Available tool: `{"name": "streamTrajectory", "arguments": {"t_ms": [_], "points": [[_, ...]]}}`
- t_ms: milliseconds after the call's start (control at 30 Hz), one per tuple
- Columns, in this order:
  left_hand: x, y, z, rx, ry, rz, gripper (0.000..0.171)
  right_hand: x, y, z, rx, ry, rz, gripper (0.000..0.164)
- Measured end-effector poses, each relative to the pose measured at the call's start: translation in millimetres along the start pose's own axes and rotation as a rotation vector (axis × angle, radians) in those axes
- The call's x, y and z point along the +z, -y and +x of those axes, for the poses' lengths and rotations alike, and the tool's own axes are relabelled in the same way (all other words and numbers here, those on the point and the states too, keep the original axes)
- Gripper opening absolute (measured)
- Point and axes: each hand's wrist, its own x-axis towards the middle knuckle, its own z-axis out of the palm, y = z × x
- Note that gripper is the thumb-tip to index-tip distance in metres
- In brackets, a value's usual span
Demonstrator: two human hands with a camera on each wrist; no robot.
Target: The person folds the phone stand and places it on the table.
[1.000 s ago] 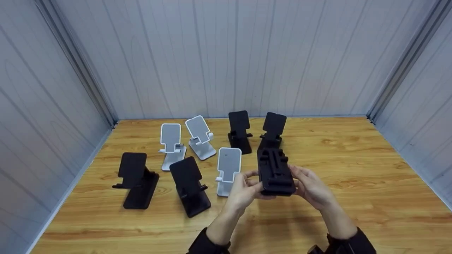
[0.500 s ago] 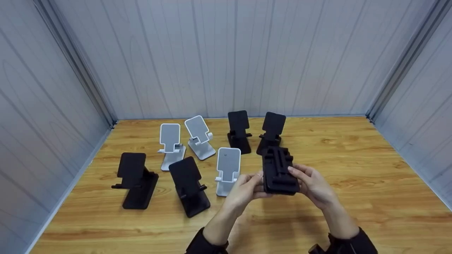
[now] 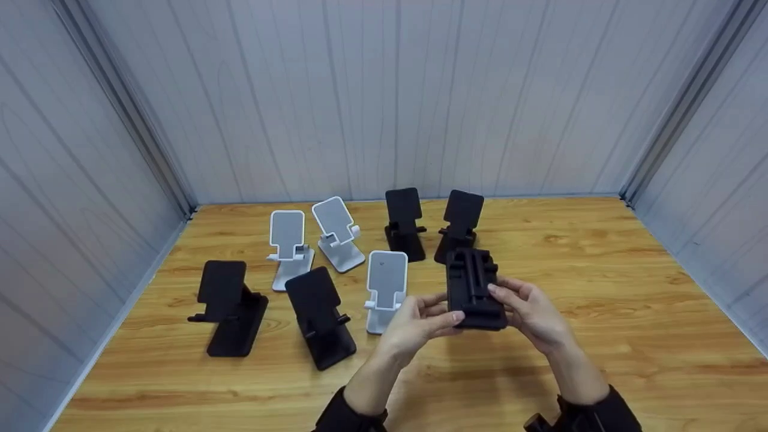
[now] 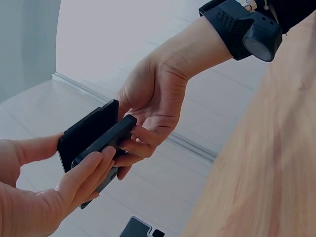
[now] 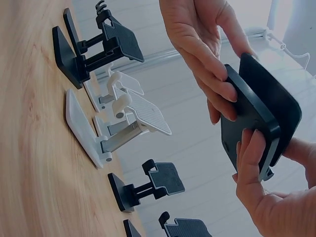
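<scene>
A black phone stand (image 3: 477,289), folded flat, is held above the table between both hands. My left hand (image 3: 414,327) pinches its left side, thumb at the near corner and fingers underneath. On the opposite side, my right hand (image 3: 531,315) grips it with the thumb on top. In the left wrist view the held stand (image 4: 98,137) shows two plates with a narrow gap between them. Seen from the right wrist, fingers of both hands press on the base of the stand (image 5: 252,118). Closest to it on the table are a white stand (image 3: 387,282) and a black one (image 3: 464,213) behind.
Unfolded stands are spread over the wooden table (image 3: 600,336): white ones (image 3: 288,234) (image 3: 336,221) at back left, a black one (image 3: 404,210) at the back, two black ones (image 3: 223,291) (image 3: 313,300) at front left. Pale panel walls (image 3: 384,102) enclose three sides.
The held stand has shifted slightly right and its tilt has changed a little. My right thumb has come onto its top, and my left thumb now lies over its near corner. The standing ones have not moved.
</scene>
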Motion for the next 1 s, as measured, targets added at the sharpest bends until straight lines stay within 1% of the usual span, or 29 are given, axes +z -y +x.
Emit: {"name": "streamTrajectory", "arguments": {"t_ms": [133, 333, 467, 533, 600, 700, 767, 867, 1000], "points": [[1.1, 2.1, 1.1, 0.009, -0.023, 0.015, 0.049, 1, -1, 1, -0.003, -0.001, 0.004, 0.053], [1.5, 3.6, 2.1, 0.015, -0.046, 0.023, 0.050, 1, -4, 2, -0.009, 0.005, 0.018, 0.059], [1.4, 3.7, 2.2, 0.013, -0.062, 0.021, 0.050, 3, -6, 2, -0.007, -0.017, 0.021, 0.059], [1.5, 3.6, 2.2, 0.013, -0.070, 0.019, 0.049, 4, -7, 2, -0.004, -0.033, 0.028, 0.054], [1.3, 3.6, 2.2, 0.015, -0.078, 0.019, 0.049, 4, -8, 1, 0.001, -0.039, 0.043, 0.044], [1.0, 3.5, 1.8, 0.022, -0.084, 0.024, 0.049, 3, -10, -1, 0.003, -0.033, 0.060, 0.028], [0.8, 3.7, 1.7, 0.026, -0.085, 0.025, 0.048, 2, -11, -2, -0.001, -0.023, 0.066, 0.022], [1.0, 5.0, 2.4, 0.028, -0.089, 0.027, 0.048, 2, -12, -4, -0.008, -0.025, 0.066, 0.019], [2.2, 7.1, 3.8, 0.029, -0.098, 0.030, 0.049, 2, -13, -5, -0.015, -0.049, 0.061, 0.018]]}}
